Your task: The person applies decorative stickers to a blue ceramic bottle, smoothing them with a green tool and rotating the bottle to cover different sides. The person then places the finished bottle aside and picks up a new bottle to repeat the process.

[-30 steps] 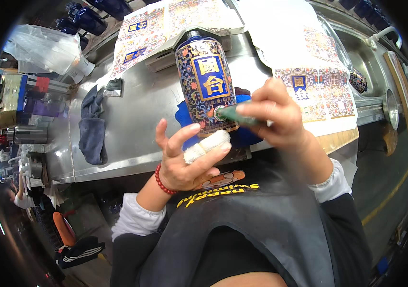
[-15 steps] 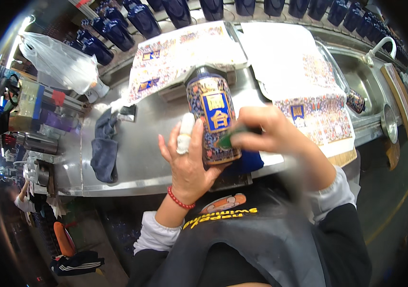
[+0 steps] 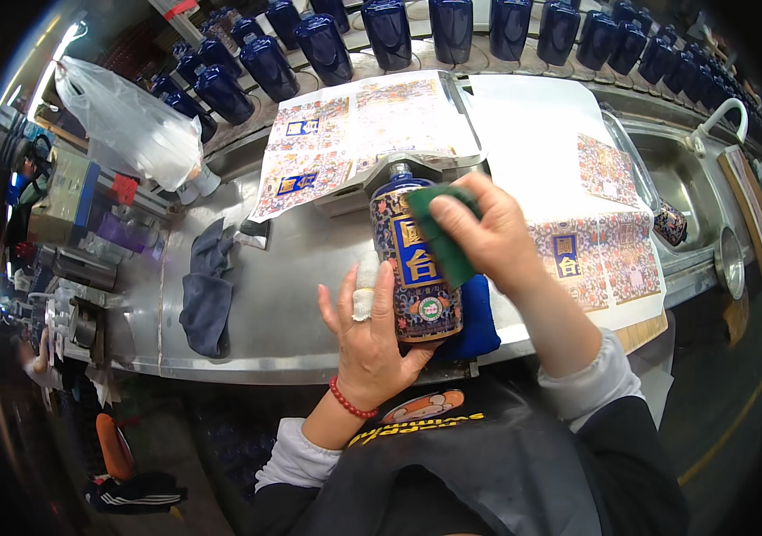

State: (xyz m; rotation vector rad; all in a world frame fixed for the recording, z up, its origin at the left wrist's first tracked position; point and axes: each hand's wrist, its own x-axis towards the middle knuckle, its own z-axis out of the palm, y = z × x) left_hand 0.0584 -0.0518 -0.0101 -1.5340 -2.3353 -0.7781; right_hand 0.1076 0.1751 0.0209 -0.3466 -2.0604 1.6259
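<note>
A dark blue bottle (image 3: 406, 308) wrapped in a colourful flower-patterned decal, with a blue and gold panel, stands tilted over the steel counter. My left hand (image 3: 372, 335) supports its lower side, the thumb near its base; one finger is wrapped in a white bandage. In my right hand (image 3: 492, 228) is a flat green pad (image 3: 441, 234), pinched between thumb and fingers and pressed on the upper right of the decal. The pad covers part of the panel. Just right of the bottle's base lies a blue cloth (image 3: 477, 326).
Printed decal sheets (image 3: 309, 152) lie behind and right (image 3: 608, 255) on the counter (image 3: 265, 313). A grey cloth (image 3: 207, 295) is at the left, under a hanging plastic bag (image 3: 131, 125). Plain blue bottles (image 3: 323, 49) line the back. At the right is a sink (image 3: 680, 170) with another decorated bottle (image 3: 669, 223).
My right hand has moved the green pad from the bottle's lower right up to its upper part. The left hand still holds the bottle. The whole view has shifted slightly.
</note>
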